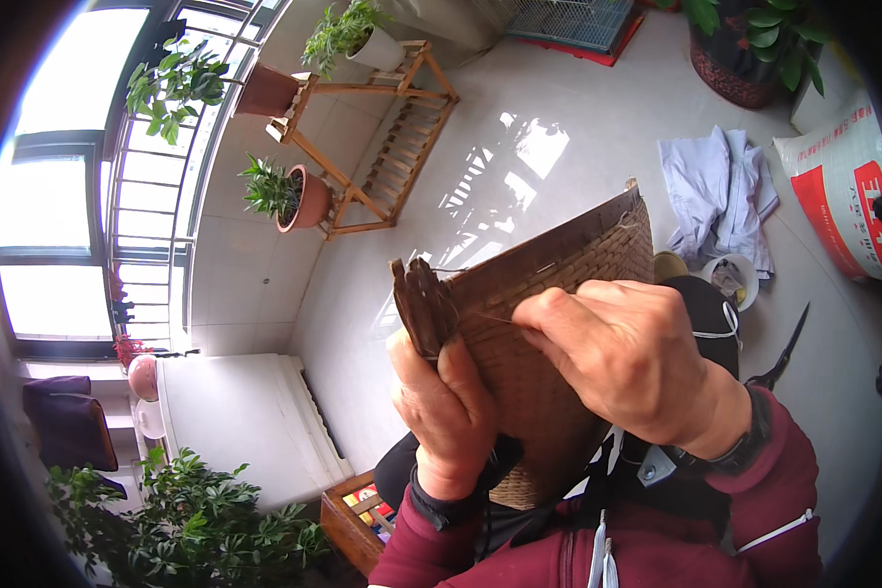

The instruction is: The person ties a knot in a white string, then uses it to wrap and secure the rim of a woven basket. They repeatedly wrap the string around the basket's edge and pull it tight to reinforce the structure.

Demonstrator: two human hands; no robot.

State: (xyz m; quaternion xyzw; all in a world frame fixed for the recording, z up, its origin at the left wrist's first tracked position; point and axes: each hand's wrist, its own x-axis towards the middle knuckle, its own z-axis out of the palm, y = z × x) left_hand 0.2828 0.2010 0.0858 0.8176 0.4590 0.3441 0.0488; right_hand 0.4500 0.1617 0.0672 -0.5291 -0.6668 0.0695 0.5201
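One woven basket tilts above the lap.
Right hand pinches, fingertips together, below its rim; left hand clamps the rim's left end; one thin thread runs from the right fingertips toward that end.

Home, prob. a sunrm: potted plants, wooden stand, wire cage, tall windows (barred, v. bright).

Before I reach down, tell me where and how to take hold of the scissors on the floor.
Best by the dark handles of the scissors, from above, on your side. They lie on the floor with that end nearer you and the narrow blades pointing away, so this should avoid the tips.
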